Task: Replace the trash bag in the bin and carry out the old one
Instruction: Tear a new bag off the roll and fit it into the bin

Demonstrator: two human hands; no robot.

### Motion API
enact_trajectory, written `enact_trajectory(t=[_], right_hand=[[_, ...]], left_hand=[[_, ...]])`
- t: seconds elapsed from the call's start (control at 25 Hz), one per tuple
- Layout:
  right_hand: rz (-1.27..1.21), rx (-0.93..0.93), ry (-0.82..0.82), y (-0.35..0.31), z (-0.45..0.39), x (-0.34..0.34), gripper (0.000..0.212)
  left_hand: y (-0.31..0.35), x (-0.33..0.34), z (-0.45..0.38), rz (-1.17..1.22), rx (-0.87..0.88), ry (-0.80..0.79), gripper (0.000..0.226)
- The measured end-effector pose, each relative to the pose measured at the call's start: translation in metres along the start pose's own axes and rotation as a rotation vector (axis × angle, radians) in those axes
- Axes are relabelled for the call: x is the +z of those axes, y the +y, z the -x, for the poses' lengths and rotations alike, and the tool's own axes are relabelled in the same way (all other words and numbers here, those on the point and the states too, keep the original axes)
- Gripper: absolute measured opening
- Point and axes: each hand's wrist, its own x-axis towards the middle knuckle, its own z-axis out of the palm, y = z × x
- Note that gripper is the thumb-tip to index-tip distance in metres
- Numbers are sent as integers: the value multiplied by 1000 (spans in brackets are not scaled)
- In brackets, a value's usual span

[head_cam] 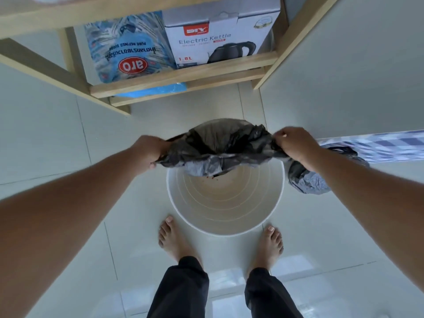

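A round white bin [226, 228] stands on the floor between my bare feet, its inside bare in the near half. A dark grey trash bag [220, 148] is stretched open over the bin's far half. My left hand [150, 150] grips the bag's left edge. My right hand [294, 144] pinches its right edge. A second, tied-up dark bag [307, 180] lies on the floor to the right of the bin, partly under my right forearm.
A wooden shelf unit [183, 81] stands just beyond the bin, holding a blue sugar bag [128, 49] and an electric kettle box [220, 35]. A white wall [355, 76] rises at right. A checked cloth [378, 145] lies at the right edge. The floor is pale tile.
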Motion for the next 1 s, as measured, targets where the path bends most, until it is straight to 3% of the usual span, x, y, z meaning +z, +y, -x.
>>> enact_trajectory(t=[0.12,0.2,0.28,0.36,0.44,0.56,0.64,0.72,0.76,0.84,1.0], right_hand=[[-234,145,-71,23,23,16,32],[-180,218,-56,40,32,28,33],[-114,374,-106,53,49,36,24],[-360,643,-310,62,67,51,27],[-706,776,-356,67,80,65,32],[-1005,785,-146,73,78,68,25],[-1176,694,-31,70,71,62,18],[-1343,564,-5,61,63,55,20],[-1341,484,-24,53,60,53,20],[-1087,345,-63,42,54,57,21],[-456,226,-113,52,55,74,20]], left_hand=[[-22,1,30,206,-268,-180,28],[-37,5,44,212,-374,-264,29],[-47,15,53,129,-412,-232,26],[-50,27,57,163,-408,-177,25],[-49,35,57,314,-391,-116,25],[-37,35,42,652,-317,-6,19],[-21,28,35,925,-219,20,20],[-12,28,29,982,-96,-8,15],[-12,31,28,932,-55,-33,15],[-21,42,28,846,-46,-62,19],[-40,64,26,1026,-1,-52,21]])
